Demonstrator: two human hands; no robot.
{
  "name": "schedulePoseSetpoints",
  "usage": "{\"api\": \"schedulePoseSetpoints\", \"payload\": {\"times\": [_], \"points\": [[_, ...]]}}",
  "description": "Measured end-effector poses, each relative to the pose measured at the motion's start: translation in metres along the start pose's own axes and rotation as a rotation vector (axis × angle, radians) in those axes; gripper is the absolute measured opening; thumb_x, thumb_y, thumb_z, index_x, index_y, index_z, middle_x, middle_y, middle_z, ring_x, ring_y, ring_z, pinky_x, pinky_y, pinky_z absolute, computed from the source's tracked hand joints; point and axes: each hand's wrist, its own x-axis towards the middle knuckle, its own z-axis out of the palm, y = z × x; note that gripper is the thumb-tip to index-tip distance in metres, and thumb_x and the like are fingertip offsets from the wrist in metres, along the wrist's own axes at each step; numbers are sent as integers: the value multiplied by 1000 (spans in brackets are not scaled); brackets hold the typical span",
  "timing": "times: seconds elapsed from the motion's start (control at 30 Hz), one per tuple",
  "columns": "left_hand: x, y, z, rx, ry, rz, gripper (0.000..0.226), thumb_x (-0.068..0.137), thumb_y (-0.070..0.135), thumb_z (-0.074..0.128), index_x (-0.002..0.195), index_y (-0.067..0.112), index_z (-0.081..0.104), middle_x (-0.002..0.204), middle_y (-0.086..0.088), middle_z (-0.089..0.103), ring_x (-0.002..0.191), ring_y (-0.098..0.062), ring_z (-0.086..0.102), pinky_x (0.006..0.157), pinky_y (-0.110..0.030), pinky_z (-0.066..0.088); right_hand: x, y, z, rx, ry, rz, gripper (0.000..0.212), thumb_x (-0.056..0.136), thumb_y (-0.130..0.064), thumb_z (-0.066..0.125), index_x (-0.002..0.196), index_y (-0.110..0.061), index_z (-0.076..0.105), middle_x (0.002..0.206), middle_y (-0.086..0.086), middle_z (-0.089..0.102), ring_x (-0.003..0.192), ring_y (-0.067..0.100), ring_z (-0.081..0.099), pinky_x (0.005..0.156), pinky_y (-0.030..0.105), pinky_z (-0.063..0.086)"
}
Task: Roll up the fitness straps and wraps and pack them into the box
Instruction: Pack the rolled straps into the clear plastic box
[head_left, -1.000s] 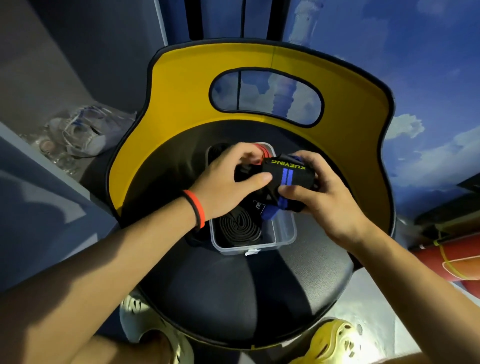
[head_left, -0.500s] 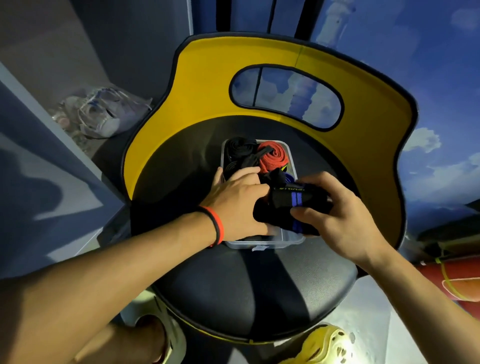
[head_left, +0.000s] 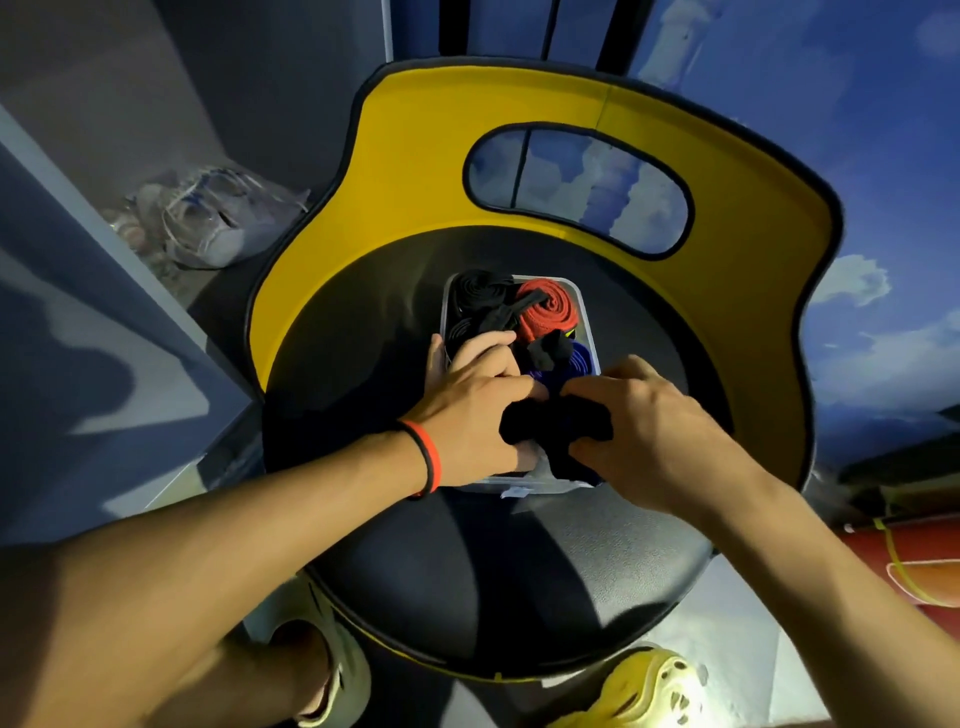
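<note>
Nearest the camera, both forearms reach over the black seat (head_left: 467, 582) of a yellow-backed chair, with a yellow shoe (head_left: 644, 691) on the floor below its near edge. On the seat stands a clear plastic box (head_left: 519, 486), and the packing step is in hand: the right hand (head_left: 654, 431) has its grip closed around a rolled black wrap (head_left: 556, 426), thumb under and fingers curled over the top, and holds it at the box's near right corner. The left hand (head_left: 478, 410), which wears a red and black wristband (head_left: 428, 462), lies with its fingers bent into the near left part of the box, touching the wrap; it seems to press the contents aside, though what it grips, if anything, cannot be told. The next move likely calls for pushing the roll down into the gap while keeping it wound, since the box looks nearly full. Beyond the hands lie a blue strap (head_left: 566, 366), then a red coil (head_left: 550, 309) at far right and a black coil (head_left: 480, 291) at far left. The hands hide the near half of the box. Whether the wrap sits fully inside cannot be seen. A loose black piece near the red coil is hard to make out.
</note>
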Motion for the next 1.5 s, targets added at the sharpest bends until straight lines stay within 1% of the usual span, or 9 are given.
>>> {"api": "schedulePoseSetpoints", "payload": {"times": [0.17,0.3,0.37,0.47,0.57,0.8,1.1,1.3,1.5], "points": [[2,0,-3,-17,-57,-36,53,72,54,71,121,37,61,113,11,39,149,-9,4,116,-66,-10,8,-24,9,-232,33,67,25,96,-33,58,119,-25,55,112,5,40,72,30,58,64,40,51],[5,3,-4,44,-109,-83,62,70,53,76,124,30,58,142,0,33,150,-10,-4,117,-65,-9,7,-39,29,-434,133,-30,46,96,-17,57,133,-17,29,114,4,53,82,28,67,48,33,32],[6,5,-3,60,-106,-87,63,69,53,76,124,29,57,145,-2,33,150,-12,-4,117,-66,-8,10,-37,35,-463,171,-63,48,94,-18,61,132,-16,31,107,2,57,80,26,67,45,33,31],[4,6,-3,69,-97,-76,58,68,51,74,118,29,54,137,-1,37,150,-14,0,116,-68,-6,4,-20,33,-295,172,-90,57,85,-48,74,124,-21,42,108,0,59,88,24,63,60,38,53],[5,4,-4,86,-93,-62,57,70,51,71,120,30,53,132,-1,39,149,-12,0,116,-69,-5,-13,0,16,-24,114,-39,71,75,-59,78,131,-27,48,123,-2,47,103,20,55,81,40,57],[4,7,-2,27,-81,-79,63,67,44,76,118,29,44,121,7,42,148,-8,0,117,-65,-9,-8,-5,23,-134,178,-14,27,84,-30,76,104,-17,63,101,2,59,86,31,64,72,44,55],[7,7,-3,54,-94,-57,51,68,46,73,106,32,43,114,12,37,148,-9,0,117,-67,-5,-4,7,19,-45,169,-81,24,86,-37,75,103,-20,69,101,-3,59,82,21,61,70,38,55],[0,4,-1,100,-66,-23,41,76,51,70,104,32,46,121,8,41,150,-11,-2,116,-69,-3,-1,9,32,-48,253,-214,21,88,-18,73,108,-25,75,119,0,63,93,24,65,72,25,48],[4,4,-5,43,-123,-11,37,69,47,70,91,33,43,109,12,39,148,-11,4,116,-68,-5,7,12,53,-73,248,-192,17,84,-12,68,97,-22,73,121,3,55,88,25,63,58,36,55]]}}
